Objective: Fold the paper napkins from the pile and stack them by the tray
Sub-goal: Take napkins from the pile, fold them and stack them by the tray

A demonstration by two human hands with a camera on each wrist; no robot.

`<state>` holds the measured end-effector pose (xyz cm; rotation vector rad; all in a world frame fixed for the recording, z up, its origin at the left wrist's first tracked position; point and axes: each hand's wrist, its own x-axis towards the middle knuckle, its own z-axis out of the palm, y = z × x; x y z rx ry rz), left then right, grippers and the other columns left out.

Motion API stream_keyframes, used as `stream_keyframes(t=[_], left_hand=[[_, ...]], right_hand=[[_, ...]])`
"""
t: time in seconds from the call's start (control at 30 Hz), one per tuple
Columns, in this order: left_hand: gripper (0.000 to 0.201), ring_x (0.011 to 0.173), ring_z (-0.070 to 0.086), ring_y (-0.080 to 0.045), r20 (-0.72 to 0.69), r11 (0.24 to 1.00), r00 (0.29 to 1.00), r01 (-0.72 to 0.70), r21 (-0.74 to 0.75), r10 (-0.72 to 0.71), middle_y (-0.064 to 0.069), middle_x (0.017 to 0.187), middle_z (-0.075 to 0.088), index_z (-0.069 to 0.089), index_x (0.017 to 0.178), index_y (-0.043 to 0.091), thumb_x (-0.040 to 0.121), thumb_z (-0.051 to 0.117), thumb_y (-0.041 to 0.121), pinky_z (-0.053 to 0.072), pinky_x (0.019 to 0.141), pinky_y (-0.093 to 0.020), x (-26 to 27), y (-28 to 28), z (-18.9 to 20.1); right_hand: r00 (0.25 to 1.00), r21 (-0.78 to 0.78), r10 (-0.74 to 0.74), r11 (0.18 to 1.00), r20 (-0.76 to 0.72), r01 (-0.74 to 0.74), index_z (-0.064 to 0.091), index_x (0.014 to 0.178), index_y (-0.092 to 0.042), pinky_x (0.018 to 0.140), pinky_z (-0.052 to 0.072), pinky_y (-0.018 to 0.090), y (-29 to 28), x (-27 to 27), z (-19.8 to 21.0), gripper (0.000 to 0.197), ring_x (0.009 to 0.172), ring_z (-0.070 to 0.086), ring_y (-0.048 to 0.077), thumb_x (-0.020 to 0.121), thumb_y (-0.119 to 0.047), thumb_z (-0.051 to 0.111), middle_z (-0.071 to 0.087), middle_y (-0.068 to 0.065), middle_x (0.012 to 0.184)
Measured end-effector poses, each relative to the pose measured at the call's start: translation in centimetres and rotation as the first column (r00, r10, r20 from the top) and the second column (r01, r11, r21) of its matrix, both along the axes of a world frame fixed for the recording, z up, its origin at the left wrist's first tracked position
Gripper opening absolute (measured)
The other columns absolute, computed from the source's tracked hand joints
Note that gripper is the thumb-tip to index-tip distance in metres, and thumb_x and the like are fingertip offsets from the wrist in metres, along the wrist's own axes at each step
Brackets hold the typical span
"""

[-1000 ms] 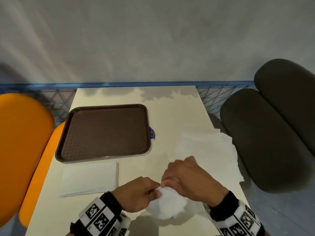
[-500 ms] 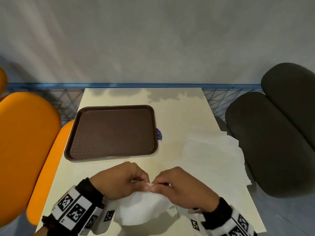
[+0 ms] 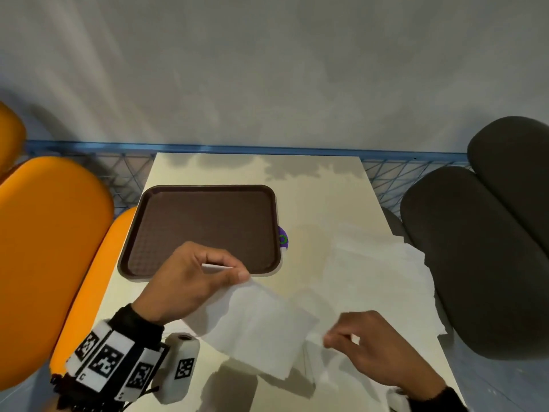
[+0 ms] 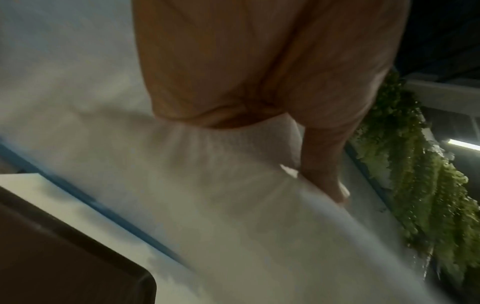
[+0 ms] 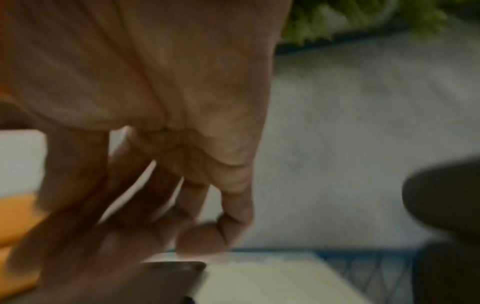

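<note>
Item: paper napkin (image 3: 261, 325), white, single sheet, held in the air above the near part of the counter (image 3: 320, 203), hanging slack toward the right.

Left hand (image 3: 193, 281): thumb and fingers pinch the napkin's upper left corner, just in front of the near edge of the tray (image 3: 205, 230). The left wrist view confirms the sheet trapped under the thumb.

Right hand (image 3: 377, 346): near right, fingers loosely curled close to the napkin's lower right edge. Whether it pinches paper cannot be told; both views are blurred there.

Tray: brown, bare, on the left half of the counter.

Pile (image 3: 383, 272): loose white napkins, untidy, on the right side of the counter, overhanging its right edge.

Stack of folded napkins: not visible; the left hand covers the spot in front of the tray where one would lie.

Risks, judged:
- Thin paper held by one corner may tear if the hands pull apart sharply.
- Slack sheet may fold crooked if the edges are not matched before creasing.
- A sleeve or wrist sweeping right could push overhanging pile sheets off the counter.
</note>
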<state>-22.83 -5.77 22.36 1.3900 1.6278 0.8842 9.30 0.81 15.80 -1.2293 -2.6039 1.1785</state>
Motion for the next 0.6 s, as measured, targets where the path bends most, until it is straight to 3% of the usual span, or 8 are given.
stream_keyframes(t=[0.07, 0.13, 0.2, 0.27, 0.33, 0.47, 0.53, 0.6], left_hand=[[0.010, 0.080, 0.070, -0.004, -0.089, 0.997, 0.993, 0.078, 0.026, -0.075, 0.017, 0.082, 0.076, 0.081, 0.077, 0.030, 0.081, 0.075, 0.037, 0.051, 0.072, -0.015, 0.6, -0.3, -0.1], [0.006, 0.078, 0.071, -0.001, -0.135, 0.984, 0.977, 0.170, 0.043, -0.163, 0.019, 0.080, 0.076, 0.081, 0.077, 0.030, 0.083, 0.079, 0.030, 0.052, 0.072, -0.018, 2.1, -0.6, -0.6], [0.006, 0.075, 0.071, -0.003, -0.139, 0.966, 0.958, 0.256, 0.030, -0.250, 0.017, 0.078, 0.076, 0.081, 0.079, 0.029, 0.084, 0.079, 0.032, 0.054, 0.073, -0.026, 3.5, -0.9, -0.8], [0.007, 0.074, 0.072, -0.007, -0.130, 0.952, 0.946, 0.305, 0.035, -0.298, 0.014, 0.078, 0.076, 0.081, 0.080, 0.029, 0.084, 0.077, 0.033, 0.055, 0.072, -0.030, 3.7, -1.3, -0.4], [0.008, 0.075, 0.073, -0.008, -0.044, 0.975, 0.978, 0.207, 0.080, -0.204, 0.011, 0.079, 0.077, 0.082, 0.079, 0.027, 0.085, 0.077, 0.026, 0.056, 0.072, -0.024, 2.1, -1.5, 0.5], [0.004, 0.086, 0.072, -0.016, 0.189, 0.983, 0.973, -0.157, 0.099, 0.136, -0.002, 0.089, 0.077, 0.077, 0.082, 0.026, 0.080, 0.075, 0.029, 0.056, 0.078, -0.028, -2.1, -2.3, 1.2], [0.039, 0.110, 0.066, -0.006, 0.215, 0.999, 0.977, 0.000, -0.042, 0.009, 0.007, 0.115, 0.072, 0.071, 0.106, 0.034, 0.072, 0.083, 0.045, 0.052, 0.093, -0.027, -2.6, -2.9, 0.1], [0.079, 0.121, 0.056, 0.004, 0.148, 0.966, 0.980, 0.162, -0.201, -0.134, 0.021, 0.129, 0.063, 0.055, 0.131, 0.042, 0.060, 0.087, 0.058, 0.046, 0.103, -0.025, -1.8, -3.6, -1.6]], right_hand=[[0.975, 0.129, 0.003, 0.991, 0.221, -0.033, 0.064, 0.089, -0.047, 0.090, 0.047, 0.031, 0.1, 0.2, -0.2, 0.021, 0.098, 0.056, -0.003, 0.088, -0.064, 0.053, 0.061, -0.022, 0.101], [0.989, 0.173, 0.025, 0.984, 0.147, -0.051, 0.058, 0.123, -0.048, 0.102, 0.036, 0.026, -0.4, -1.9, 0.9, 0.053, 0.118, 0.042, -0.010, 0.081, -0.080, 0.050, 0.049, -0.029, 0.123], [0.995, 0.147, 0.103, 0.984, 0.006, -0.103, 0.055, 0.132, -0.044, 0.106, 0.029, 0.021, -1.4, -5.2, 2.3, 0.065, 0.126, 0.035, -0.011, 0.081, -0.083, 0.047, 0.046, -0.029, 0.132], [0.974, 0.121, 0.183, 0.979, -0.136, -0.167, 0.066, 0.104, -0.031, 0.094, 0.040, 0.029, -2.2, -7.6, 2.6, 0.040, 0.105, 0.050, -0.001, 0.095, -0.065, 0.048, 0.059, -0.020, 0.107], [0.961, 0.078, 0.158, 0.986, -0.228, -0.144, 0.051, 0.072, -0.018, 0.073, 0.044, 0.038, -2.2, -8.0, 2.6, 0.045, 0.075, 0.048, 0.011, 0.103, -0.051, 0.046, 0.050, -0.009, 0.071], [0.950, -0.048, 0.124, 0.989, -0.288, -0.143, 0.035, 0.061, -0.026, 0.061, 0.032, 0.024, -1.3, -7.0, 2.9, 0.048, 0.060, 0.039, 0.006, 0.102, -0.042, 0.053, 0.040, -0.011, 0.060], [0.946, -0.096, 0.130, 0.982, -0.298, -0.165, 0.041, 0.060, -0.022, 0.061, 0.032, 0.026, -1.2, -7.8, 3.1, 0.048, 0.060, 0.038, 0.007, 0.101, -0.043, 0.054, 0.040, -0.006, 0.061], [0.935, -0.116, 0.184, 0.967, -0.303, -0.228, 0.047, 0.065, -0.010, 0.062, 0.035, 0.034, -1.3, -9.3, 3.1, 0.051, 0.064, 0.042, 0.020, 0.100, -0.047, 0.053, 0.043, 0.005, 0.066]])
